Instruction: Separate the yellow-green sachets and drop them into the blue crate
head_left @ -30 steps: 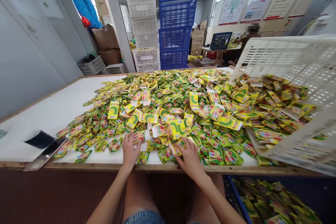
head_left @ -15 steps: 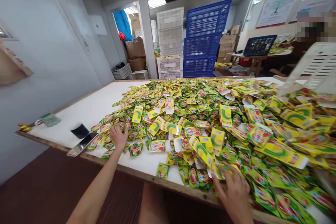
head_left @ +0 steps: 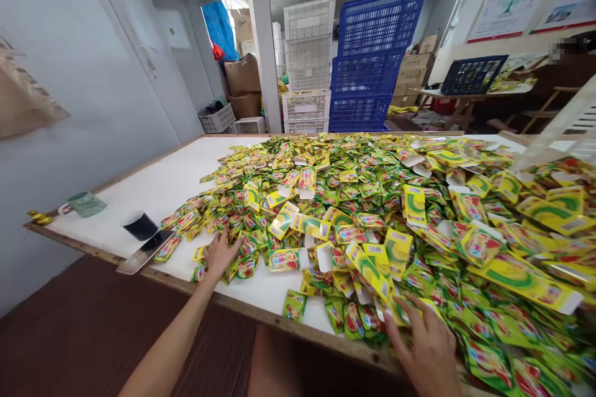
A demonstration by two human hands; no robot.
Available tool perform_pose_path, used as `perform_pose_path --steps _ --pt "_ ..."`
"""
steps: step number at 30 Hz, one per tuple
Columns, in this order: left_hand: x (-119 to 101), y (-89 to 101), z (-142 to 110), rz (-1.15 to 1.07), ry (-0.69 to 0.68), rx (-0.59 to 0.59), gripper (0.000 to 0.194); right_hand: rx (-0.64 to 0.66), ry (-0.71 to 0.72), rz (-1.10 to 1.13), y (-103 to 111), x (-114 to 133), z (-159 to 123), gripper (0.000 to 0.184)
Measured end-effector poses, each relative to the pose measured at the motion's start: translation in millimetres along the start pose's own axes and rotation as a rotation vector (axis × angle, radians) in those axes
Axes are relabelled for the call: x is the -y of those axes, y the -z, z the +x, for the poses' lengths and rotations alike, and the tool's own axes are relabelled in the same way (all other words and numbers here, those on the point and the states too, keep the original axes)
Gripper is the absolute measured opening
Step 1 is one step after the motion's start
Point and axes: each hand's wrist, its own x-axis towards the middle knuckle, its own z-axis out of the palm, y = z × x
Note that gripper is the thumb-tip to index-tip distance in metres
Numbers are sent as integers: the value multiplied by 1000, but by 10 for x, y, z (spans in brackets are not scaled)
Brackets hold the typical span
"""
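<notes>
My left hand (head_left: 223, 255) lies with fingers apart on the left end of a heap of small green and yellow candy packets (head_left: 246, 265). Its fingertips reach in among the packets and hide some of them. Near the front edge, my right hand (head_left: 426, 332) rests with spread fingers on a yellow box (head_left: 405, 313), partly covered by the fingers. Several flat yellow boxes (head_left: 311, 225) with white flaps are strewn over the heap. One green packet (head_left: 295, 305) lies apart near the edge, between my hands.
A phone (head_left: 145, 252), a dark cup (head_left: 139, 226) and a green mug (head_left: 86, 204) stand to the left on the white table (head_left: 158, 170). A pale crate (head_left: 554, 118) is at right. White crates (head_left: 307, 68) and blue crates (head_left: 367, 74) are stacked behind. A person sits far right.
My left hand has moved right and slightly nearer, shifting packets along; bare white tabletop now shows to its left. My right hand stays by the same box. The view has shifted slightly.
</notes>
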Motion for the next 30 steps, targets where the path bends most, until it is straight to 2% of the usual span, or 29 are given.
perform_pose_path --steps 6,10,14,17,19,21,24,26,28,29,30 --pt "-354 -5 -570 -127 -221 34 63 5 -46 25 41 19 -14 51" --pt "-726 -35 -926 -368 -400 146 58 -6 -55 55 39 -16 -42 48" --pt "-1048 -18 -1195 -614 -449 244 68 -30 -59 77 32 -30 -55 43" --pt "-1176 61 -1315 -734 -514 320 69 -50 -66 109 42 13 -53 38" --pt "-1165 142 -1329 -724 -565 324 57 -60 -75 143 59 65 -52 35" --pt "-1049 226 -1277 -691 -574 259 42 -67 -79 180 86 130 -51 31" --pt "-694 294 -1102 -611 -486 15 33 -63 -72 251 131 266 -43 25" --pt "-425 262 -981 -454 -332 -135 45 -51 -54 309 149 407 -27 22" --pt "-239 169 -920 -265 -97 -79 61 -19 -6 379 144 601 6 21" --pt "-200 109 -921 -204 -45 -11 66 8 29 418 132 717 31 20" --pt "-201 48 -944 -167 -54 53 69 47 69 458 113 842 64 20"
